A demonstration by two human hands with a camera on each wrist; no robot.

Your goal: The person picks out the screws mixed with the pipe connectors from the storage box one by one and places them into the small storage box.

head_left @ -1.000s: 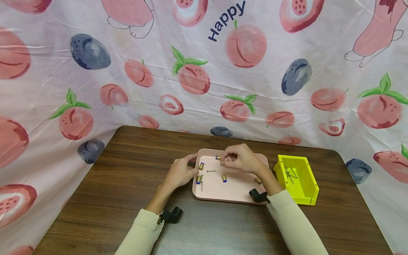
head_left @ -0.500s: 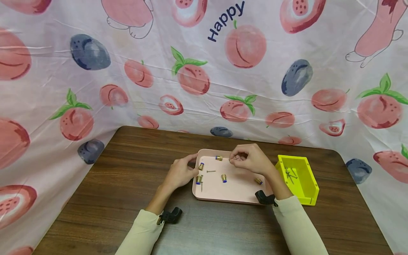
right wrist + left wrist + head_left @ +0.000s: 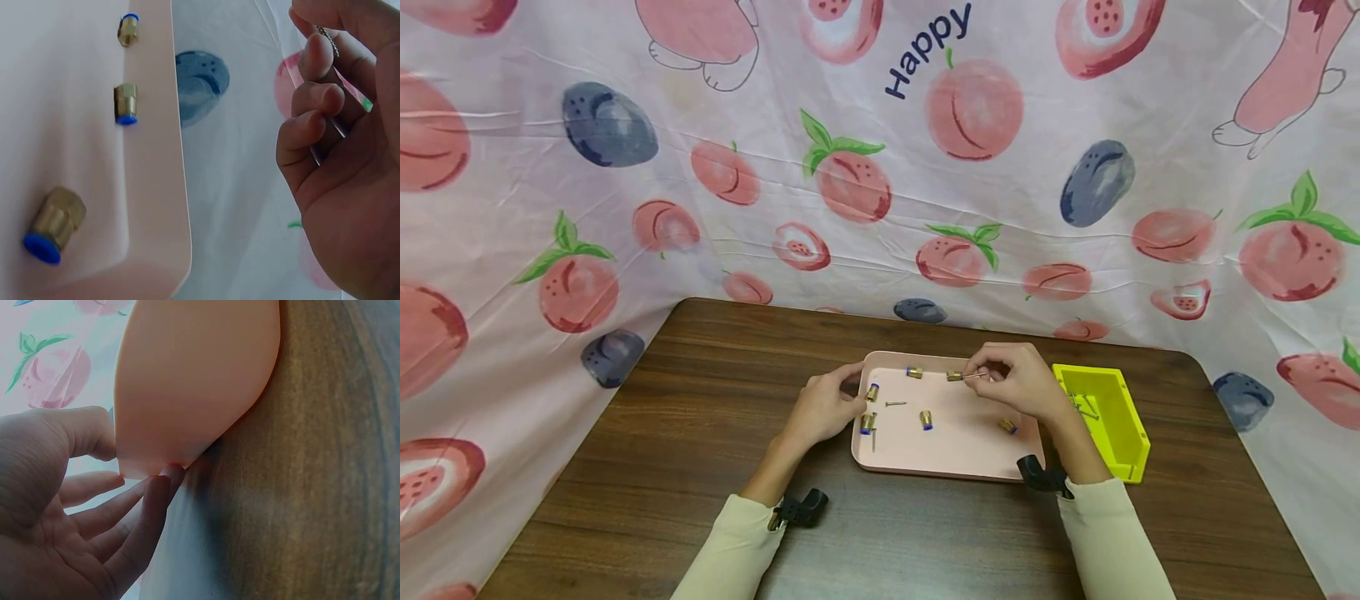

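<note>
One wide brown tabletop carries everything you work with, backed by a fruit-printed curtain. At its centre lies the pink tray, and just beside the tray at 3 o'clock stands the yellow bin, with a few thin screws lying on its floor.

Your left hand sits at the tray's 9 o'clock edge; the left wrist view shows its thumb above the rim and its fingers lying fairly straight, close together, beneath it, so the hand steadies the tray rather than closing hard on it.

Your right hand hovers above the tray's 2 o'clock corner, near the bin. Its fingers are curled, and thumb and forefinger pinch a slim screw; the right wrist view shows the threaded shaft between them.

Small brass fittings with blue ends are scattered in the tray. One fitting is at the screw's free tip, toward 9 o'clock of your right hand; whether it touches the screw you cannot tell. Others lie at 12 o'clock, near the middle, at 4 o'clock by your right wrist, and two by your left fingertips. A loose screw lies between these.
</note>
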